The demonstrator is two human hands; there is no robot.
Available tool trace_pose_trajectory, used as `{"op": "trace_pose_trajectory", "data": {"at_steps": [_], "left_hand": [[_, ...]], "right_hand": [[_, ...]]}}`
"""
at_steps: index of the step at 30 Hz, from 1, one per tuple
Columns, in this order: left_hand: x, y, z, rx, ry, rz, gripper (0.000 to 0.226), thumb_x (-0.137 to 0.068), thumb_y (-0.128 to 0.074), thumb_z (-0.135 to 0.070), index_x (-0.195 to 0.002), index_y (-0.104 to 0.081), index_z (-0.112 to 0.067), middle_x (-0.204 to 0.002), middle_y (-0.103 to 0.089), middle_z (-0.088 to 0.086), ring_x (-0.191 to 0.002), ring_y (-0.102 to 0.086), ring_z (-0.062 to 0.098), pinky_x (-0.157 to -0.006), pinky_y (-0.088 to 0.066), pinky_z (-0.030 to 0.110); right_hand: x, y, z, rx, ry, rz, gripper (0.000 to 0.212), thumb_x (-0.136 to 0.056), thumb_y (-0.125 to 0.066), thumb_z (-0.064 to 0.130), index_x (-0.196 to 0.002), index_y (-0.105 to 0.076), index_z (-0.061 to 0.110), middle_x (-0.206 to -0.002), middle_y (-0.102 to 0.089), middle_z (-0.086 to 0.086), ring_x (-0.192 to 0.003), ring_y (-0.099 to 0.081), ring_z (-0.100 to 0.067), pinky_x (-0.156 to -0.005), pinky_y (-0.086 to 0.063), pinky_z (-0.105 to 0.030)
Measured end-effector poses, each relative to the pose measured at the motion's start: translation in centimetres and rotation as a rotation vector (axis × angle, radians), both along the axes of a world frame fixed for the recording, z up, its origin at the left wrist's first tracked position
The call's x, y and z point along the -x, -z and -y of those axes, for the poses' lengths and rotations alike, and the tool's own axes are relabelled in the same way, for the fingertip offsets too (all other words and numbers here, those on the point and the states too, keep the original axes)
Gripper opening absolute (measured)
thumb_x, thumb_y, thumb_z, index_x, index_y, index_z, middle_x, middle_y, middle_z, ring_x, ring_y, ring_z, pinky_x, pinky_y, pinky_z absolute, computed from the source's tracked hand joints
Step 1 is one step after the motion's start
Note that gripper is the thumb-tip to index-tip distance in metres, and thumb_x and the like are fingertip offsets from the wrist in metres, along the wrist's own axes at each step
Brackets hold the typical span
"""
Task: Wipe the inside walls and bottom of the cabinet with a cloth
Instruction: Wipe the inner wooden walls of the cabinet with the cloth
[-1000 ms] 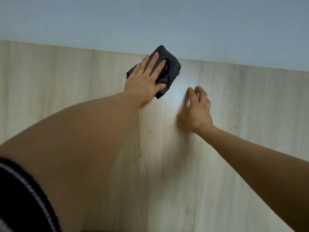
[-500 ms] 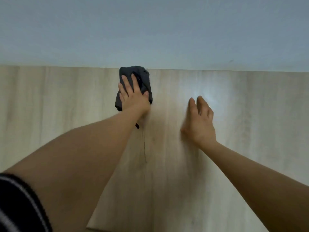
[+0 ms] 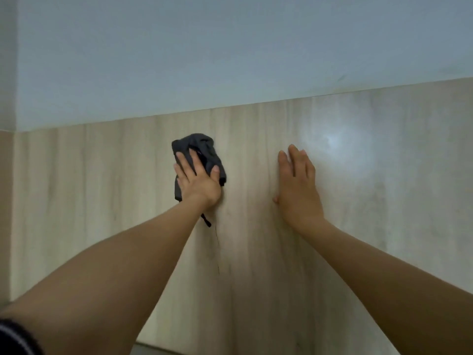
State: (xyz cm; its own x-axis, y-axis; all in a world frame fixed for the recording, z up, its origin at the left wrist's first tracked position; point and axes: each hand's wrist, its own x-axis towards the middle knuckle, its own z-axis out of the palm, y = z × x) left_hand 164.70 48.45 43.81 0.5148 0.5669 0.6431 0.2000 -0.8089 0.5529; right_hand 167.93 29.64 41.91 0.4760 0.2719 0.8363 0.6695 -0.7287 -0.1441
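Left hand point(image 3: 198, 179) flat on the cloth point(image 3: 202, 152), fingers straight and spread, thumb laid along the right edge of the fabric, palm pressing it against the pale wood-grain cabinet panel point(image 3: 102, 190); nothing curled round it, only pressed. Right hand point(image 3: 297, 185) likewise flat, fingers straight and close together, resting bare on the same panel just to the right, apart from the cloth and holding nothing. Cloth dark grey, near charcoal, soft and bunched into a loose wad, with folds and creases heaped above the fingertips; a rumpled lobe above the fingertips, a narrower strip hanging down left of the wrist, and a thin dark tail or loop peeking out below the forearm. Matte in surface, without visible print or pattern. Positioned left of centre on the panel, a little below the seam where the wood meets the plain pale blue-grey surface point(image 3: 230, 55) above. Wood grain running vertically in light beige streaks, with a thin dark crack or mark point(image 3: 217, 249) below the left wrist. Soft bright glare point(image 3: 332, 142) on the panel above and right of the right hand. Dark striped sleeve point(image 3: 15, 336) at the lower left corner.
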Motion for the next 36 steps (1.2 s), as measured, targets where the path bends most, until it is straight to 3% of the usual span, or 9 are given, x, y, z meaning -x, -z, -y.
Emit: {"op": "trace_pose_trajectory", "data": {"at_steps": [9,11,17,22,25,27,29,32,36], "left_hand": [[-0.7,5.0,5.2,-0.616,0.155,-0.103,0.066,-0.100,-0.026,-0.047,-0.132,0.029,-0.031,-0.140,0.041,-0.005,-0.140,0.028,0.021,-0.117,0.010,0.035],[0.2,4.8,3.3,-0.579,0.111,-0.188,0.068,-0.098,-0.026,-0.051,-0.133,0.030,-0.032,-0.140,0.043,-0.007,-0.140,0.028,0.017,-0.117,0.010,0.034],[-0.1,5.7,5.1,0.068,0.038,-0.159,0.075,-0.099,-0.020,-0.051,-0.145,0.026,-0.013,-0.148,0.038,0.012,-0.140,0.028,0.030,-0.114,0.013,0.039],[-0.6,9.6,5.9,-0.272,0.114,-0.121,0.077,-0.094,-0.011,-0.059,-0.138,0.035,-0.015,-0.138,0.049,0.010,-0.135,0.035,0.031,-0.113,0.014,0.038],[-0.4,11.0,5.2,-0.439,0.179,-0.116,0.074,-0.087,-0.005,-0.064,-0.126,0.044,-0.023,-0.132,0.054,0.000,-0.128,0.040,0.022,-0.113,0.015,0.036],[-0.7,10.7,4.8,-0.415,0.231,-0.116,0.076,-0.094,-0.020,-0.058,-0.126,0.043,-0.029,-0.134,0.051,-0.002,-0.128,0.040,0.019,-0.113,0.015,0.036],[-0.9,10.5,4.0,-0.453,0.306,-0.103,0.082,-0.097,-0.034,-0.049,-0.131,0.037,-0.030,-0.141,0.047,0.000,-0.132,0.039,0.021,-0.115,0.015,0.037],[-0.1,10.0,1.8,-0.542,0.557,-0.014,0.072,-0.099,-0.040,-0.031,-0.144,0.016,-0.026,-0.154,0.025,-0.002,-0.140,0.027,0.013,-0.118,0.010,0.031],[2.4,7.4,-1.0,-0.064,0.930,0.118,0.055,-0.091,-0.038,0.013,-0.139,-0.044,-0.014,-0.148,-0.024,-0.014,-0.136,-0.020,-0.002,-0.104,-0.020,0.001]], "right_hand": [[-0.1,-0.1,0.7,0.006,-0.075,0.017,0.072,-0.098,-0.047,0.014,-0.151,0.001,0.015,-0.158,0.014,0.000,-0.144,0.014,-0.020,-0.116,-0.009,-0.029],[-0.3,0.0,0.9,0.012,-0.074,0.008,0.075,-0.097,-0.048,0.006,-0.151,0.003,0.017,-0.157,0.017,0.003,-0.144,0.016,-0.018,-0.113,-0.015,-0.026],[-0.3,0.1,0.8,0.035,-0.072,0.039,0.081,-0.094,-0.049,0.000,-0.150,0.008,0.014,-0.157,0.020,-0.001,-0.144,0.018,-0.022,-0.114,-0.010,-0.026],[-0.6,0.2,0.4,0.006,-0.041,0.044,0.086,-0.090,-0.057,0.002,-0.151,0.002,0.016,-0.158,0.015,0.001,-0.144,0.014,-0.019,-0.112,-0.014,-0.025],[0.3,1.5,0.0,-0.081,-0.020,0.126,0.066,-0.090,-0.058,0.008,-0.147,-0.024,0.010,-0.156,-0.013,-0.007,-0.143,-0.012,-0.023,-0.108,-0.029,-0.030],[1.6,3.5,-1.0,-0.173,-0.100,0.229,0.038,-0.088,-0.057,0.007,-0.126,-0.051,0.007,-0.134,-0.044,-0.011,-0.120,-0.043,-0.026,-0.084,-0.052,-0.037],[2.4,5.5,-2.8,-0.177,-0.205,0.278,0.028,-0.085,-0.054,0.009,-0.112,-0.061,0.004,-0.113,-0.059,-0.013,-0.100,-0.059,-0.028,-0.070,-0.057,-0.039],[2.0,6.6,-5.6,-0.151,-0.164,0.242,0.038,-0.087,-0.055,0.004,-0.125,-0.056,-0.001,-0.116,-0.059,-0.016,-0.103,-0.059,-0.030,-0.080,-0.056,-0.037],[1.8,7.3,-7.9,-0.079,0.068,0.212,0.061,-0.077,-0.074,0.017,-0.132,-0.052,0.002,-0.119,-0.056,-0.017,-0.105,-0.054,-0.029,-0.076,-0.057,-0.036]]}}
